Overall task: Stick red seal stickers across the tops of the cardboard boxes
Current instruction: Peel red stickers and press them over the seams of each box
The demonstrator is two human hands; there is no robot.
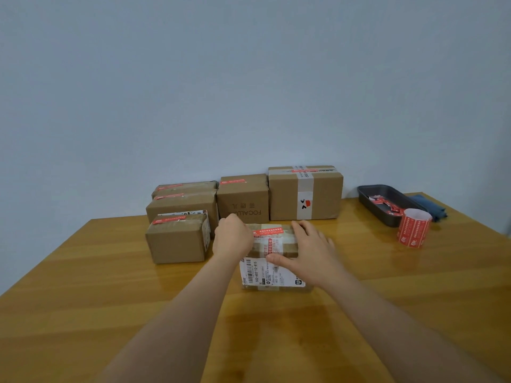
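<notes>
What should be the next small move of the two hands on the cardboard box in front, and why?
Probably the right hand should rub its thumb along the red seal sticker to the front edge of the brown cardboard box. That thumb already lies on the sticker's near end, and the left hand holds the box's left side, so it looks steady enough for pressing.

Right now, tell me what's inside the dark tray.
Inside the dark tray lie red and white paper scraps, probably sticker backings. The sticker roll in front covers its near corner, hiding what lies there.
</notes>
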